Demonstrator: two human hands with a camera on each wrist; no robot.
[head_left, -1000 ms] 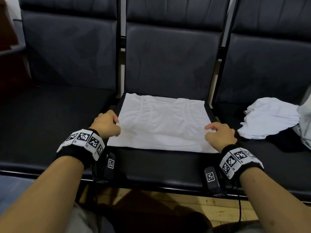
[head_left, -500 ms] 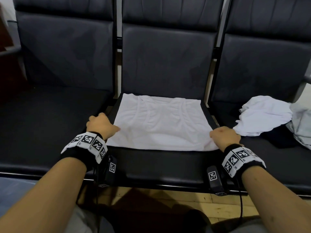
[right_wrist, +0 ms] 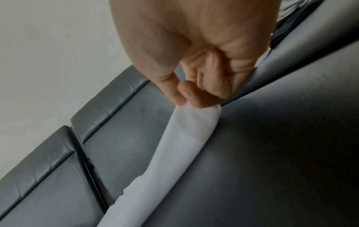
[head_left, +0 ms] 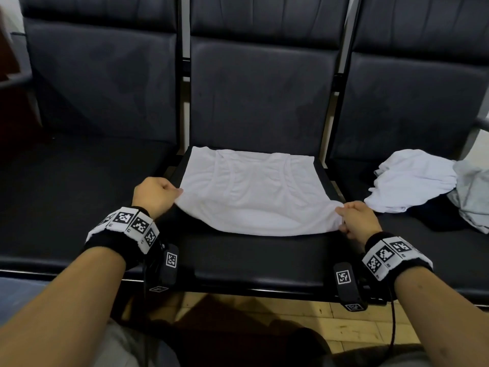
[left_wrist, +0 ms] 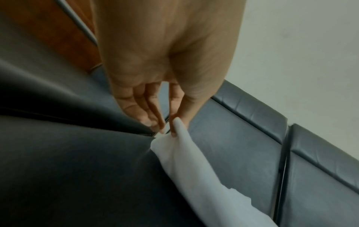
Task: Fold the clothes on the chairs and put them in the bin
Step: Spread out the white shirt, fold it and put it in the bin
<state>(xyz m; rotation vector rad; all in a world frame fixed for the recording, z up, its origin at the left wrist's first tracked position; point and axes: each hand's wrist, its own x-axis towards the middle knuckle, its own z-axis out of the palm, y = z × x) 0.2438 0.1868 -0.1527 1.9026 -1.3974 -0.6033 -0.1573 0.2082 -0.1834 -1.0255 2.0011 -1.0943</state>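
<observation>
Lifted near corners, soft white shirt (head_left: 254,192), left hand (head_left: 152,196), right hand (head_left: 357,221) pinching.

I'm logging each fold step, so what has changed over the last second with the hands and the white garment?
Both hands took hold: the left hand and right hand now pinch the near corners of the white garment and have lifted its near edge slightly off the middle seat; a second ago they only rested on it. The far part still lies flat, and the crumpled clothes on the right seat are unmoved.
</observation>
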